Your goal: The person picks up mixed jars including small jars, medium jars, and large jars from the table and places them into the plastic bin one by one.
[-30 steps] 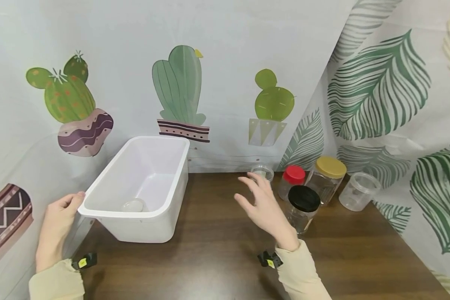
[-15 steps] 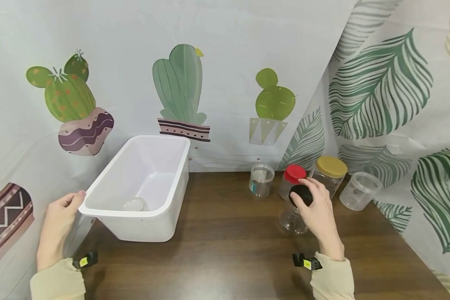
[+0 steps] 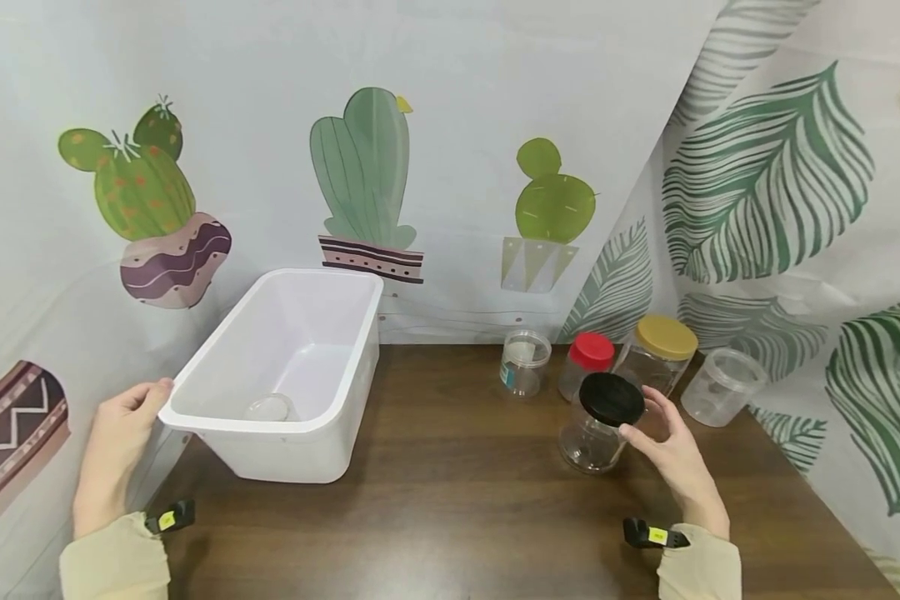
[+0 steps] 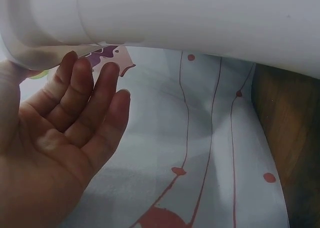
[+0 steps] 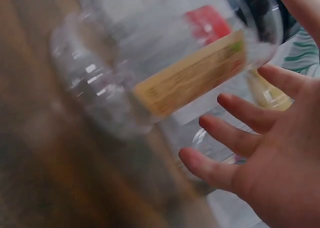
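Observation:
At the left, my left hand (image 3: 123, 450) pinches the near-left corner of the rim of a white plastic bin (image 3: 300, 454). In the left wrist view, the fingers (image 4: 107, 100) reach up under that rim. A clear round container (image 3: 268, 408) lies inside the bin. A clear jar (image 3: 591, 442) with a black lid (image 3: 611, 399) stands upright on the table, with a yellowish label (image 5: 190, 75) on its side. My right hand (image 3: 678, 462) is at the jar's right side, thumb and forefinger spread near the lid; the other fingers (image 5: 215, 170) extend apart beside the glassy wall.
Behind the black-lidded jar stand a lidless clear jar (image 3: 525, 367), a red-lidded jar (image 3: 589, 358), a gold-lidded jar (image 3: 660, 346) and another lidless tub (image 3: 722, 387). A printed cloth (image 3: 457, 167) backs the brown table (image 3: 450, 517).
My right hand has moved right from mid-table, passed over the black lid, and is now at the jar's right side. The left hand keeps its hold on the bin.

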### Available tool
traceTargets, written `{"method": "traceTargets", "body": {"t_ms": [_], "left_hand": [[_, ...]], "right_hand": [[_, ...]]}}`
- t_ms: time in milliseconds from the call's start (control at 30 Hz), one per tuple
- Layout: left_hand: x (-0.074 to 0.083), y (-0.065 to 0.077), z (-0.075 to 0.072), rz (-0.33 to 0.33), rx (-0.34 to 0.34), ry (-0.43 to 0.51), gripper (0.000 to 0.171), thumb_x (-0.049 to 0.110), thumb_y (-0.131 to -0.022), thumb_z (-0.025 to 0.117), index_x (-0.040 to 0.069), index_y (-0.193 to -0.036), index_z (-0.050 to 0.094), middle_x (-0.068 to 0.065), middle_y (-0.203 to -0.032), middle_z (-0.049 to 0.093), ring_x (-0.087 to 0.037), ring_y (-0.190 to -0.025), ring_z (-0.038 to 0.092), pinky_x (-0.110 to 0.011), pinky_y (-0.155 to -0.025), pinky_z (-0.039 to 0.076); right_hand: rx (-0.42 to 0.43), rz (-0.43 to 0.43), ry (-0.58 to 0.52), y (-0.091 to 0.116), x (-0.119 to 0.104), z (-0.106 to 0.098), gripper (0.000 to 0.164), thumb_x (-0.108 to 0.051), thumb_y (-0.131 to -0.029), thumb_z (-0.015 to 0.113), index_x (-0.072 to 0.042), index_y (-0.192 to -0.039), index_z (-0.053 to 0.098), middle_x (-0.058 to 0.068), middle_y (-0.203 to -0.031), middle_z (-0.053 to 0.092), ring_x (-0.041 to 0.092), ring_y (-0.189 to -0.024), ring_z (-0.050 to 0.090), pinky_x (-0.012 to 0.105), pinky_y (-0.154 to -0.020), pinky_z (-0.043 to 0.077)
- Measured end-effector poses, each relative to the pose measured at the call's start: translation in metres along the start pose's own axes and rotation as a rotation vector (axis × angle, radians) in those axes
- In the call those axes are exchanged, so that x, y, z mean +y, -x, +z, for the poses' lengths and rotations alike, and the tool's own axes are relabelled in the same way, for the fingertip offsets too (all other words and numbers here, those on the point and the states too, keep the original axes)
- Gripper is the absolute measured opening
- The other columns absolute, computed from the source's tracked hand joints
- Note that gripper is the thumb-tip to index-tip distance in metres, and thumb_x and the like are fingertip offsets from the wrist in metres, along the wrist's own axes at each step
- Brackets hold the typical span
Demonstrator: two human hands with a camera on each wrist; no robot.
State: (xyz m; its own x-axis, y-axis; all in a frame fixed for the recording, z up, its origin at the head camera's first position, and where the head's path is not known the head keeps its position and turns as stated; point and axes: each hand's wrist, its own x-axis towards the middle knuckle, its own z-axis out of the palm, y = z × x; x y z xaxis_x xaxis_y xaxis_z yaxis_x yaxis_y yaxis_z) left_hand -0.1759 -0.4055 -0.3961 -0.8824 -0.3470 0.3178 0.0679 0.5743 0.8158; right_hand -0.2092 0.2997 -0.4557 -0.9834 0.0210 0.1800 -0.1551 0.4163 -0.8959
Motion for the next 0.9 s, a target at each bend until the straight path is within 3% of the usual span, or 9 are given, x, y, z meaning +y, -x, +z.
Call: {"method": "traceTargets", "body": {"t_ms": [200, 467, 900], "left_hand": [[0.000, 0.000, 0.001, -0.004, -0.003, 0.008, 0.034, 0.033, -0.100, 0.055, 0.003, -0.097, 0.069, 0.027, -0.077, 0.061, 0.004, -0.081, 0.051, -0.012, -0.069, 0.034], [0.000, 0.003, 0.001, -0.015, -0.002, -0.006, 0.036, 0.034, -0.100, 0.054, 0.000, -0.098, 0.068, 0.027, -0.078, 0.060, 0.003, -0.081, 0.050, -0.014, -0.068, 0.034], [-0.001, 0.002, 0.000, -0.013, -0.007, -0.021, 0.036, 0.034, -0.100, 0.055, 0.000, -0.105, 0.067, 0.028, -0.081, 0.061, 0.004, -0.082, 0.051, -0.014, -0.068, 0.035]], "right_hand": [[-0.115, 0.029, -0.076, -0.001, 0.021, 0.007, 0.094, -0.007, -0.090, 0.070, -0.008, -0.154, 0.002, 0.024, -0.145, 0.033, 0.027, -0.124, 0.039, 0.019, -0.084, 0.042], [-0.063, 0.023, -0.156, -0.003, 0.026, 0.022, 0.098, -0.001, -0.084, 0.075, -0.010, -0.149, 0.003, 0.014, -0.139, 0.028, 0.004, -0.112, 0.043, 0.017, -0.081, 0.044], [-0.011, 0.028, -0.158, -0.006, 0.028, 0.028, 0.094, -0.009, -0.084, 0.078, -0.010, -0.150, 0.010, 0.009, -0.141, 0.033, 0.006, -0.122, 0.038, 0.015, -0.089, 0.037]]}}
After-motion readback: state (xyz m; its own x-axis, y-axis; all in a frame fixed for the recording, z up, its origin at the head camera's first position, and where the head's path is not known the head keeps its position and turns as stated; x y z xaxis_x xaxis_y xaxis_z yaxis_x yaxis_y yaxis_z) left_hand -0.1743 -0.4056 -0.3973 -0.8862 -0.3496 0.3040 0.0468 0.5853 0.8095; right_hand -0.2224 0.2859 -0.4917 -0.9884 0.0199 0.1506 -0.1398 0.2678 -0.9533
